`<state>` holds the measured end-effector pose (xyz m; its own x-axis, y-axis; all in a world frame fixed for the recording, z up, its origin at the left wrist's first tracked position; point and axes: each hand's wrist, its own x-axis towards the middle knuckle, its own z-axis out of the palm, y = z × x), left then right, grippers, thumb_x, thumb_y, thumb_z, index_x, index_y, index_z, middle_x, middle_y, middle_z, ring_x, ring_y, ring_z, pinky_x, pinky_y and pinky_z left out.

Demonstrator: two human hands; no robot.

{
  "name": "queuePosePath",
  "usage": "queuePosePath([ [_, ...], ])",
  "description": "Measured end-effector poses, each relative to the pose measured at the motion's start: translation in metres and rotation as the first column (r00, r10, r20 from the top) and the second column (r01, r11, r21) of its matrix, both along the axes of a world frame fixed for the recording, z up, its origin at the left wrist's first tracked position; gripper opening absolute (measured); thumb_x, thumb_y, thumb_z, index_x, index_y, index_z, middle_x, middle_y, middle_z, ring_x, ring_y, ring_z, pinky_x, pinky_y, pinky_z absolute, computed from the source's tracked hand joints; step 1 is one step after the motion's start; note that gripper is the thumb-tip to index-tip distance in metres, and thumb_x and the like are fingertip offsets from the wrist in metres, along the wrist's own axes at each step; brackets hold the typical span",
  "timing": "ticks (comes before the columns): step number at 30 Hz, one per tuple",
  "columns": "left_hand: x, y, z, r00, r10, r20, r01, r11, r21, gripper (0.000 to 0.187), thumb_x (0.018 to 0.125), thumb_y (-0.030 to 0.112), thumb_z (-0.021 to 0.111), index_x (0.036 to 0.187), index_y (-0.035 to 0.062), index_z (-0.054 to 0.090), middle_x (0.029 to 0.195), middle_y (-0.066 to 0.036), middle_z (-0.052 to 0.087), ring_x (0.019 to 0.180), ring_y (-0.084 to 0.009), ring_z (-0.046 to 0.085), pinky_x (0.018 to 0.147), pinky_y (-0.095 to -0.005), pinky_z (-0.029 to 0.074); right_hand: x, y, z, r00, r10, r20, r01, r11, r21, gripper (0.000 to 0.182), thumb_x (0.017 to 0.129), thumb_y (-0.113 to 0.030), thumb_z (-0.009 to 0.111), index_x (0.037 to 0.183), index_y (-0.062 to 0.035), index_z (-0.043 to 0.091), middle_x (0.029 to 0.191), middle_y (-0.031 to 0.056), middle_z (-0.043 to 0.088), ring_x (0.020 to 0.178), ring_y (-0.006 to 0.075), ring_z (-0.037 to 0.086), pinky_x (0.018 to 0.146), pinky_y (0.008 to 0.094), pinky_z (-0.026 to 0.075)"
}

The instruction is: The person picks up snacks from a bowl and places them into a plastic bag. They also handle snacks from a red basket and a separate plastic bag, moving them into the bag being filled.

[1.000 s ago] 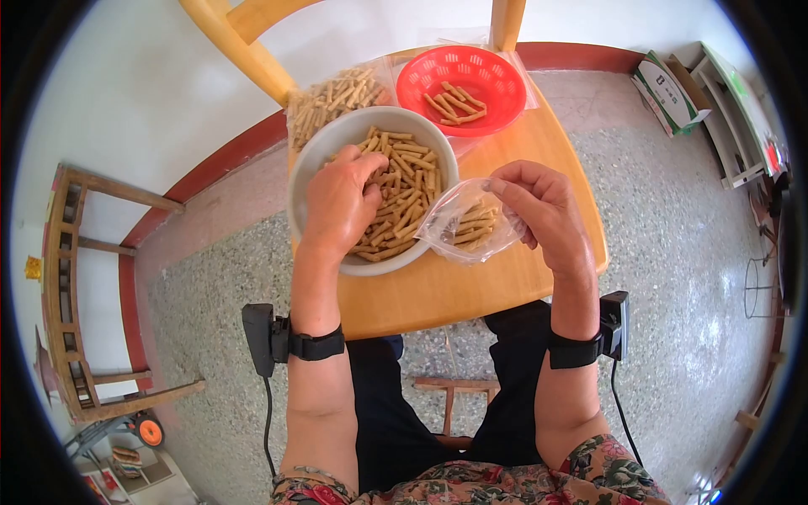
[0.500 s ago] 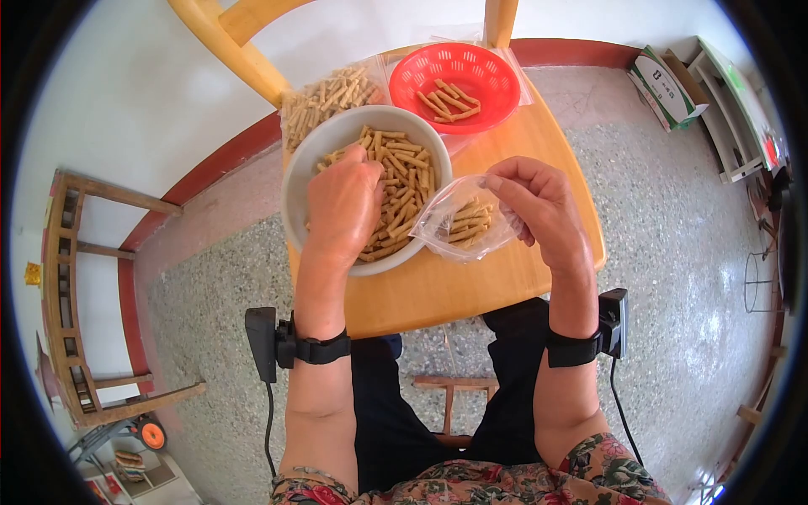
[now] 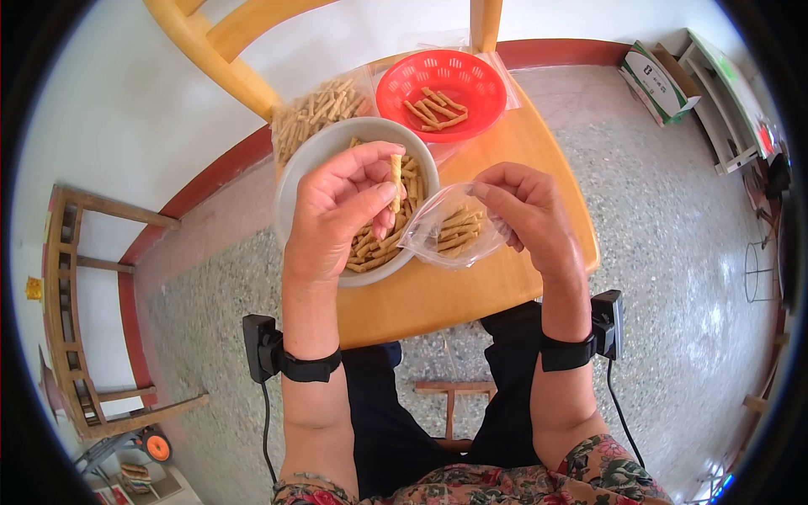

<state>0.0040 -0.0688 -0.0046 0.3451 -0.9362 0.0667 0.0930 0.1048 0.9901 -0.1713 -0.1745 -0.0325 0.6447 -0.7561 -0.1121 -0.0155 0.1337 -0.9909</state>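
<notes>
The fingers of the left hand (image 3: 341, 198) are pinched on one snack stick (image 3: 396, 183), held upright over the grey bowl (image 3: 290, 181), left of the frame's centre. The fingers of the right hand (image 3: 526, 206) pinch the rim of a clear bag (image 3: 459, 252) with sticks inside, near the centre. Both wrists are bent inward above black straps, and the forearms reach up from the bottom of the frame.

The bowl, full of more sticks, stands on the wooden chair seat (image 3: 505, 278). Touching or close behind it are a bulging bag of sticks (image 3: 316, 114) and, at upper centre, a red basket (image 3: 484, 93) with a few sticks. Speckled floor (image 3: 656, 278) surrounds the chair; a wooden frame (image 3: 63, 295) is at far left, a carton (image 3: 656, 84) at upper right.
</notes>
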Motion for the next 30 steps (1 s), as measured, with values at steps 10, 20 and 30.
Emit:
queuePosePath([
  [10, 0.002, -0.003, -0.01, 0.931, -0.113, -0.348, 0.065, 0.987, -0.147, 0.026, 0.074, 0.001, 0.057, 0.1, 0.0, 0.054, 0.077, -0.011, 0.057, 0.054, -0.0115, 0.053, 0.044, -0.0204, 0.042, -0.002, -0.001, 0.0, 1.0, 0.011, -0.012, -0.012, 1.0, -0.023, 0.015, 0.082, -0.016, 0.056, 0.083, -0.0021, 0.06, 0.058, -0.0039, 0.051, 0.042, -0.0006, 0.04, 0.035, 0.0146, 0.028],
  [20, -0.033, -0.005, 0.005, 0.999, 0.021, 0.024, -0.019, 0.995, -0.1, 0.024, 0.073, -0.009, 0.054, 0.096, -0.0008, 0.053, 0.074, -0.006, 0.057, 0.056, -0.0063, 0.051, 0.045, -0.0184, 0.04, -0.002, -0.001, 0.002, 0.997, 0.008, -0.075, -0.007, 1.0, 0.01, 0.016, 0.081, -0.018, 0.058, 0.082, -0.0022, 0.06, 0.06, -0.0025, 0.053, 0.05, 0.0024, 0.046, 0.042, 0.0181, 0.035],
  [30, -0.059, -0.006, -0.001, 0.512, 0.084, 0.855, -0.063, 0.996, -0.06, 0.025, 0.071, -0.004, 0.059, 0.095, 0.0032, 0.059, 0.074, -0.007, 0.058, 0.056, -0.0142, 0.051, 0.05, -0.0256, 0.04, -0.002, -0.002, 0.0, 0.999, 0.031, 0.003, -0.031, 0.999, -0.019, 0.015, 0.082, -0.019, 0.057, 0.082, -0.0048, 0.06, 0.057, -0.0054, 0.049, 0.043, -0.0006, 0.04, 0.036, 0.0145, 0.027],
])
